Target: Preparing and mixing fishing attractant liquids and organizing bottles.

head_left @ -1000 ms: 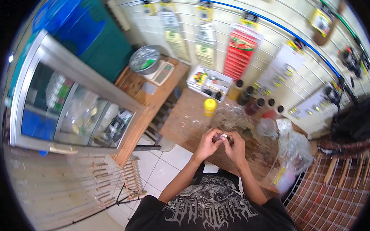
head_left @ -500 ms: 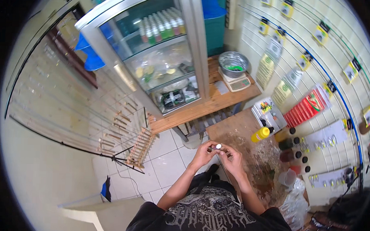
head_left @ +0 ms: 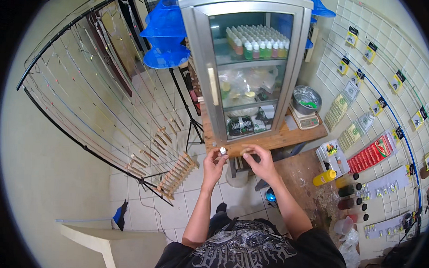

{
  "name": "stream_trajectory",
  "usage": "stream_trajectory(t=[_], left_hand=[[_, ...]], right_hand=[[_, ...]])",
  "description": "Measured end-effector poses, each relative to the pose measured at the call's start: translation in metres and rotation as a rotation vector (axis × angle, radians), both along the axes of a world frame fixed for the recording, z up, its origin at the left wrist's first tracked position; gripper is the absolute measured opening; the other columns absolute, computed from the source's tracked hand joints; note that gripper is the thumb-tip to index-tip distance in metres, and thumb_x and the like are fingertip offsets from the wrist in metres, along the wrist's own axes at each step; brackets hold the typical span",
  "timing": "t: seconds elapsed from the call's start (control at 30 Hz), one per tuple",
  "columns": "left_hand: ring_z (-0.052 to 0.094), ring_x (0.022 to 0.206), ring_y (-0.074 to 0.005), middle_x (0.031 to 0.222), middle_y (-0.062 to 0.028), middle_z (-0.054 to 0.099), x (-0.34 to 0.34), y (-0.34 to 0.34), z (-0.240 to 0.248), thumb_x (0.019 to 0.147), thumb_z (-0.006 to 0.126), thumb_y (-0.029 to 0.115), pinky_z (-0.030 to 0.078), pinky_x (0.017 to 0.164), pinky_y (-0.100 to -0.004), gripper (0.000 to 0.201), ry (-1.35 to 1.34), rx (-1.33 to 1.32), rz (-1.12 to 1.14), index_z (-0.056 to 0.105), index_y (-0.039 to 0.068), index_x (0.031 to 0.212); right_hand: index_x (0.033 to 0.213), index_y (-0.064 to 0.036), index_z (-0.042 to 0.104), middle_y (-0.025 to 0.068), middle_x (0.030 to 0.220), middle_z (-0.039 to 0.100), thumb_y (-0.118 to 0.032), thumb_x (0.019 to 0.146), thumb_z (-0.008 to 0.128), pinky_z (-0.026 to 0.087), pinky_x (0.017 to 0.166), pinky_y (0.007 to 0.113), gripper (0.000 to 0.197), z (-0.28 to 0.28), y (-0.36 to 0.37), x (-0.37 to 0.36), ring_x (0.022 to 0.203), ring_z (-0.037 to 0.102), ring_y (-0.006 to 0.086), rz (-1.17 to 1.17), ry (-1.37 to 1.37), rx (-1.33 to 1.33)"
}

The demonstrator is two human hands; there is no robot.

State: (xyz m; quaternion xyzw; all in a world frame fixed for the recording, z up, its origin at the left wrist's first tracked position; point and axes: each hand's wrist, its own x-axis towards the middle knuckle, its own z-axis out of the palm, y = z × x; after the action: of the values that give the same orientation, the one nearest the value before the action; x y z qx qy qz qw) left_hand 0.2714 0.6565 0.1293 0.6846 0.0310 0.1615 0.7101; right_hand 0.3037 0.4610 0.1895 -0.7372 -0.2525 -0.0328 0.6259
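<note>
Pinched upright between the fingertips of my left hand [head_left: 215,165] is a small bottle with a white top [head_left: 223,150]. My fingers hide most of its body. To the right, apart from the bottle, my right hand [head_left: 261,165] has its fingers bent and pointing left. Its thumb and index fingertips are slightly apart, and I see nothing between them. Both hands are raised in front of the wooden table's [head_left: 251,150] near edge. Behind them stands a glass-fronted metal cabinet [head_left: 211,86], where rows of similar small white-topped bottles [head_left: 260,38] fill the upper shelf.
Right of the cabinet, a metal bowl [head_left: 306,99] rests on a scale [head_left: 308,122]. A lower worktable [head_left: 302,184] at right bears a yellow bottle [head_left: 324,177] and several dark-capped bottles [head_left: 347,190]. At left is a rack of thin rods [head_left: 106,125]; a black stand [head_left: 192,128] rises behind it.
My hands were together around the white-topped piece; now they have separated, with the bottle in my left hand and my right hand drawn aside. The view has turned left, toward the cabinet.
</note>
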Motion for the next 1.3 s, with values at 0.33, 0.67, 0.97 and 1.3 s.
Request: stream_trajectory(t=[0.33,0.67,0.97,1.3], left_hand=[[0.058,0.09,-0.0115,0.099,-0.0023,0.056,0.056,0.105,0.063,0.089,0.07,0.003,0.051,0.077,-0.0256,0.022,-0.17,0.1,-0.078,0.065,-0.001,0.11],[0.06,0.081,-0.0053,0.094,-0.0017,0.065,0.087,0.1,0.091,0.092,0.069,0.0,0.049,0.071,-0.0199,0.022,-0.231,-0.07,-0.218,0.064,-0.001,0.113],[0.062,0.081,-0.0087,0.095,-0.0062,0.067,0.116,0.042,0.152,0.088,0.073,0.002,0.051,0.067,-0.0224,0.025,-0.311,-0.014,-0.277,0.065,-0.003,0.111],[0.065,0.088,-0.0359,0.094,-0.0154,0.071,0.189,-0.013,0.233,0.086,0.074,0.012,0.051,0.078,-0.0443,0.027,-0.728,0.666,0.3,0.066,0.002,0.11]], right_hand=[[0.1,0.0017,0.07,0.0076,0.078,0.07,-0.007,0.093,0.062,0.042,0.106,0.038,0.013,0.089,0.129,0.081,0.08,0.067,0.0149,-0.255,-0.391,0.359],[0.092,0.0001,0.071,0.006,0.076,0.068,-0.009,0.093,0.064,0.046,0.077,0.033,0.012,0.105,0.139,0.068,0.072,0.06,0.0138,-0.237,-0.172,0.396],[0.078,-0.0002,0.067,0.0089,0.074,0.065,-0.01,0.085,0.07,0.047,0.082,0.041,0.012,0.102,0.069,-0.013,0.07,0.062,0.0263,-0.457,-0.688,-0.019],[0.074,0.0005,0.064,0.0084,0.067,0.064,-0.02,0.093,0.066,0.05,0.083,0.045,0.028,0.1,0.003,-0.052,0.07,0.063,0.0264,-0.656,-0.723,-0.007]])
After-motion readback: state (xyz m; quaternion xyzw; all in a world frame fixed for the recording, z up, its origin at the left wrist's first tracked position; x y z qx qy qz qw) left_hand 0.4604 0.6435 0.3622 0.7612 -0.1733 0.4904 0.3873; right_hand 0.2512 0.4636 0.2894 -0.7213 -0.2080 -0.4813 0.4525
